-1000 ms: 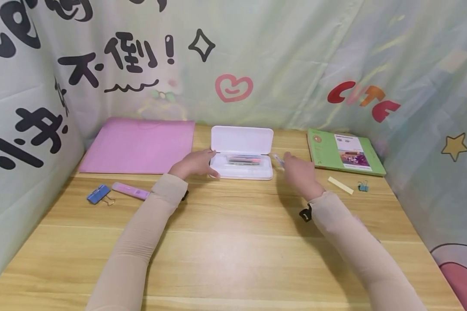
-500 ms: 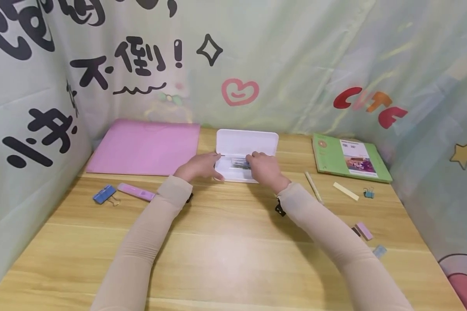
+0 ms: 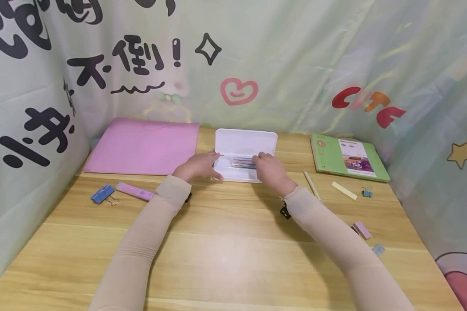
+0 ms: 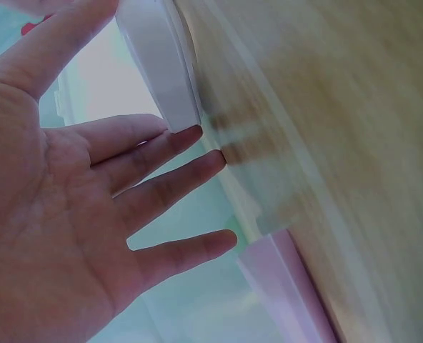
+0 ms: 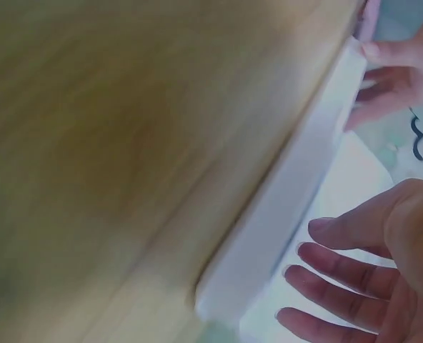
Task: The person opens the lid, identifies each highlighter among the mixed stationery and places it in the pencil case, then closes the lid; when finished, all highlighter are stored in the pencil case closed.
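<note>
A white pencil case (image 3: 225,173) lies with its lid raised near the back of the table; several slim pens (image 3: 241,162) rest inside. My left hand (image 3: 199,166) is at the case's left end. In the left wrist view its fingers (image 4: 172,189) are straight and spread, with the tips touching the end wall; the thumb lies at the front corner. My right hand (image 3: 271,172) is over the right part of the case and hides it. In the right wrist view, thumb and fingers (image 5: 340,304) are apart and bent slightly, with nothing visible between them.
Left are a pink folder (image 3: 144,147), a blue binder clip (image 3: 103,194) and a pink pen-shaped item (image 3: 134,191). On the right lie a green book (image 3: 350,157), a thin stick (image 3: 312,185), a cream strip (image 3: 344,190), a teal clip (image 3: 367,191), a pink block (image 3: 362,230) and a bluish block (image 3: 379,249).
My right hand has carried a pen from the right of the case to over it, then shifted slightly right without a visible pen. My left hand stays at the case's end.
</note>
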`<state>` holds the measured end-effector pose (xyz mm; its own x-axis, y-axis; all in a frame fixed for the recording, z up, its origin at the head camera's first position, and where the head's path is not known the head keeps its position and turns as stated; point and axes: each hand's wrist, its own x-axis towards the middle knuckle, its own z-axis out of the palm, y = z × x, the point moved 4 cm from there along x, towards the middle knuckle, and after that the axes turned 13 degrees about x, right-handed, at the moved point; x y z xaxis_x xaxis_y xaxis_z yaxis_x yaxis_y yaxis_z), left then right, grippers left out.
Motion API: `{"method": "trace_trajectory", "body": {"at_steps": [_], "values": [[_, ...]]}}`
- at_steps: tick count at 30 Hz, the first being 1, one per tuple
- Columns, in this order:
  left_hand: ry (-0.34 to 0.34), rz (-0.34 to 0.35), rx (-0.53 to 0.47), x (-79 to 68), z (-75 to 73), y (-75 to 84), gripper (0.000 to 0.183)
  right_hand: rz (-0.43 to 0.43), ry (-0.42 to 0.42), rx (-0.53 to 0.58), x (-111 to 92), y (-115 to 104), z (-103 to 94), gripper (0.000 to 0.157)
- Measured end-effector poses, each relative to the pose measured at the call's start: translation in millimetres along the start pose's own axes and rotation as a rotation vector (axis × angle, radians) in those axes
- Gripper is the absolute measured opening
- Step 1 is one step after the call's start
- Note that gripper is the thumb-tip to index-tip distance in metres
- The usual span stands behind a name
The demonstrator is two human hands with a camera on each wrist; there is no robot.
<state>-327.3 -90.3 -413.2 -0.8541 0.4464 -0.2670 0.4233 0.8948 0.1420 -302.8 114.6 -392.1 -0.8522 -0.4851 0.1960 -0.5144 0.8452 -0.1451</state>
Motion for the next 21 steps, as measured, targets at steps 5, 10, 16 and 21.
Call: {"method": "trace_trajectory", "body": {"at_steps": [5,10,16,21], "values": [[-0.011,0.007,-0.01,-1.2,-0.3,1.8,0.099,0.115,0.03,0.024,-20.3,23.7,-20.8,0.017],[-0.009,0.008,-0.003,-2.6,-3.1,1.4,0.097,0.269,0.005,0.012,-41.3,51.3,-39.5,0.014],[-0.012,0.009,-0.009,-2.6,-3.9,1.3,0.097,0.434,-0.107,0.005,-66.1,81.9,-47.9,0.01],[-0.019,0.009,-0.001,-1.5,-3.1,2.9,0.097,0.517,-0.163,0.011,-85.4,95.7,-50.0,0.016]]}}
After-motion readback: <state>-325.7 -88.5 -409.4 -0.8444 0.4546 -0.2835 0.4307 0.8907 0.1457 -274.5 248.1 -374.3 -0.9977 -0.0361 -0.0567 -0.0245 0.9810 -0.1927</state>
